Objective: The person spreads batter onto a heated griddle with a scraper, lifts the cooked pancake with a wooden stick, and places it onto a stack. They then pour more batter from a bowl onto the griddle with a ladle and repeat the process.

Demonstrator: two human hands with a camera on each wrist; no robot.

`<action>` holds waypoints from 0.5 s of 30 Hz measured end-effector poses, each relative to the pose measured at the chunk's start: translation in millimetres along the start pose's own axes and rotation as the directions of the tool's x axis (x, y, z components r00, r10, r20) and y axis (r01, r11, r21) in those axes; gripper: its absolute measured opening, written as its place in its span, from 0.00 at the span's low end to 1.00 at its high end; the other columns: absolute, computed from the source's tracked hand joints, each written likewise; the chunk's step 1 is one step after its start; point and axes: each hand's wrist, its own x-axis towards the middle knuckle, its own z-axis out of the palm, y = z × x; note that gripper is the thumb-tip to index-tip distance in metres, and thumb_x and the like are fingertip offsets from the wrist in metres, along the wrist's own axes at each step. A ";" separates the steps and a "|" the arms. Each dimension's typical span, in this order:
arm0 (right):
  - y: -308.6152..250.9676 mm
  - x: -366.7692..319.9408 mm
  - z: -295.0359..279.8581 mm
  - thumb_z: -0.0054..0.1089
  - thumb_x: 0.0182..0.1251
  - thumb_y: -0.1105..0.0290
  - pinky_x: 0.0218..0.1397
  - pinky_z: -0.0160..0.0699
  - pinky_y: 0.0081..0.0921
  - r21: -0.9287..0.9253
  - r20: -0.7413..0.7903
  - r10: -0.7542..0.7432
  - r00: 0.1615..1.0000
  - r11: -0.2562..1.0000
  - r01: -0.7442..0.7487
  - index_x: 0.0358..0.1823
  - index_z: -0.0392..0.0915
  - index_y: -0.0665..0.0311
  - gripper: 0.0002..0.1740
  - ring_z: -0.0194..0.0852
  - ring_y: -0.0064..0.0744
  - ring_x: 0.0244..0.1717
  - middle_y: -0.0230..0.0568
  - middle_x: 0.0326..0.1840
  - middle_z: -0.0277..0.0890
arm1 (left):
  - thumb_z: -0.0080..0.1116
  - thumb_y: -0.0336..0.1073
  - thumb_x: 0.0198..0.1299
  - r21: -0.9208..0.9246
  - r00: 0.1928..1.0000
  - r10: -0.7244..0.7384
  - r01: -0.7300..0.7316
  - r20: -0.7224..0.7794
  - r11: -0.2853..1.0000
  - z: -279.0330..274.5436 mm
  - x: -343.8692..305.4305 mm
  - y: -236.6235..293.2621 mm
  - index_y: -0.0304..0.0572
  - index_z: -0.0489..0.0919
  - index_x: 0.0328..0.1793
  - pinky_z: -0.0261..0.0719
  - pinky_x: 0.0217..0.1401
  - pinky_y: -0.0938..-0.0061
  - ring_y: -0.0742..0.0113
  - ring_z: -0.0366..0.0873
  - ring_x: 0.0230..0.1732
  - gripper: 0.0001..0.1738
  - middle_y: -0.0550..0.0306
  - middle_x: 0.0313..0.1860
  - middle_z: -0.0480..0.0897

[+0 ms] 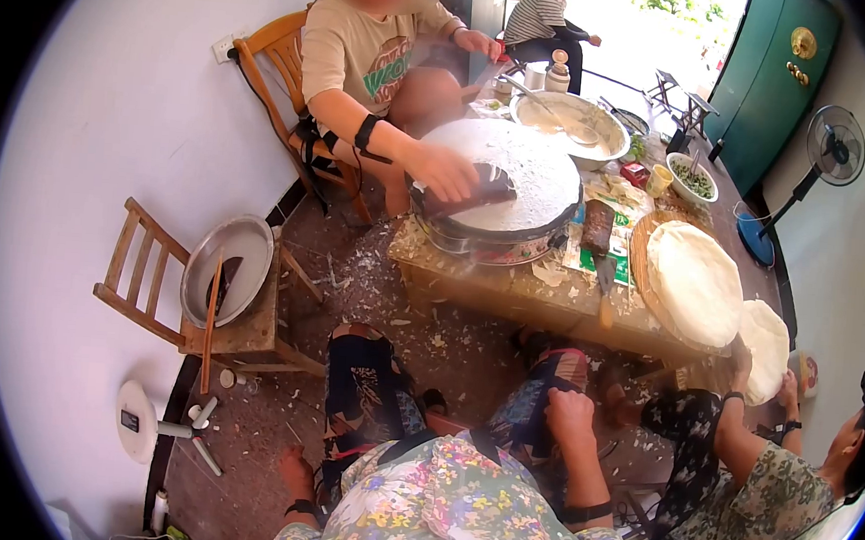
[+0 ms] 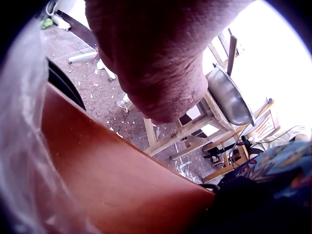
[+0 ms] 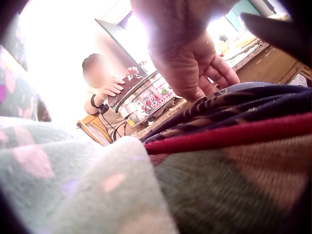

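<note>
My left hand (image 1: 296, 473) hangs low at my left side, next to my thigh, with nothing visible in it. In the left wrist view that hand (image 2: 161, 73) is large and dark beside a smooth reddish-brown wooden surface (image 2: 112, 165); its fingers are mostly hidden. My right hand (image 1: 570, 416) rests on my patterned trouser leg (image 1: 525, 417), fingers loosely bent. The right wrist view shows the same hand (image 3: 195, 68) on the dark cloth, holding nothing.
Across from me a person spreads white batter on a round griddle (image 1: 517, 216) with a dark scraper (image 1: 473, 195). The table (image 1: 511, 291) also bears a batter basin (image 1: 614, 147) and stacked flatbreads (image 1: 693, 278). A metal basin (image 1: 200, 294) sits on a chair (image 1: 248, 332) at left.
</note>
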 end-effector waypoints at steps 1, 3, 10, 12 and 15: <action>0.6 0.1 1.2 0.65 0.51 0.66 0.37 0.78 0.44 0.000 -0.004 0.000 1.000 1.000 0.000 0.32 0.79 0.59 0.08 0.82 0.49 0.34 0.48 0.28 0.81 | 0.46 0.29 0.57 -0.006 1.000 0.016 -0.016 -0.011 1.000 1.0 -0.2 -1.8 0.36 0.84 0.40 0.76 0.46 0.55 0.40 0.79 0.43 0.14 0.39 0.42 0.82; 1.8 0.7 3.6 0.65 0.51 0.65 0.37 0.78 0.44 0.001 -0.011 -0.001 1.000 1.000 0.001 0.32 0.79 0.58 0.08 0.82 0.49 0.34 0.48 0.28 0.81 | 0.46 0.29 0.57 0.008 1.000 0.011 -0.011 0.001 1.000 -0.1 -0.9 -1.7 0.36 0.84 0.40 0.76 0.46 0.55 0.40 0.79 0.43 0.14 0.40 0.42 0.82; 0.3 -0.8 -1.8 0.66 0.52 0.64 0.37 0.78 0.44 0.013 0.004 0.001 1.000 1.000 -0.001 0.32 0.79 0.58 0.09 0.82 0.50 0.34 0.48 0.28 0.81 | 0.49 0.26 0.55 0.106 0.999 0.006 -0.010 0.034 0.994 0.4 -1.8 -2.1 0.39 0.84 0.40 0.77 0.45 0.55 0.41 0.80 0.42 0.13 0.41 0.42 0.82; 0.1 -0.7 -1.2 0.66 0.52 0.64 0.37 0.78 0.44 0.009 0.006 0.005 1.000 1.000 -0.005 0.33 0.79 0.58 0.09 0.82 0.50 0.34 0.48 0.28 0.81 | 0.50 0.26 0.55 0.090 0.999 0.017 -0.020 0.028 0.996 3.1 -2.0 -6.2 0.40 0.84 0.40 0.78 0.45 0.55 0.42 0.80 0.42 0.12 0.42 0.42 0.82; 0.8 -0.3 0.7 0.66 0.52 0.64 0.37 0.78 0.44 0.010 0.001 -0.003 1.000 1.000 0.003 0.33 0.79 0.58 0.09 0.82 0.50 0.34 0.48 0.28 0.81 | 0.50 0.26 0.56 0.087 1.000 0.021 -0.023 0.015 0.996 3.3 -2.6 -6.2 0.40 0.84 0.40 0.78 0.45 0.55 0.42 0.80 0.42 0.12 0.42 0.41 0.82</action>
